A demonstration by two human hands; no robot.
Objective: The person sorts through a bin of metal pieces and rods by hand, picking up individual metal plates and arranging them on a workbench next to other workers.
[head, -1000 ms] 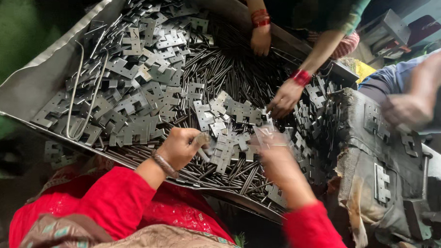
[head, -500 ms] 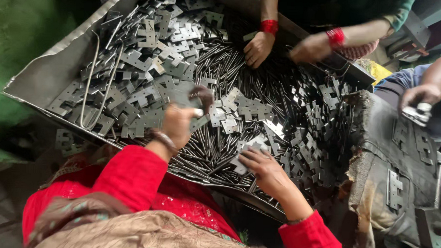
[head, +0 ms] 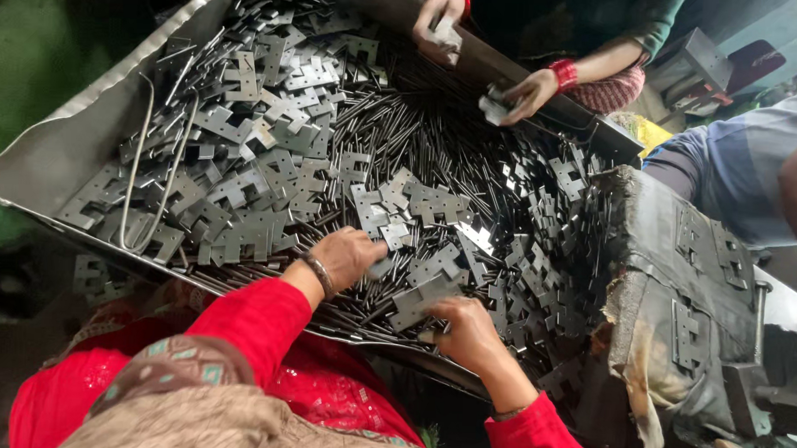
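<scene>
Hinge plates and thin pins heap across the tray. Near its front edge, your left hand curls shut on a small plate; your right hand pinches a larger plate at its fingertips.

Soft, even daylight, faint glints on the metal plates, dim blurred corners, wide-angle stretch at edges.
</scene>
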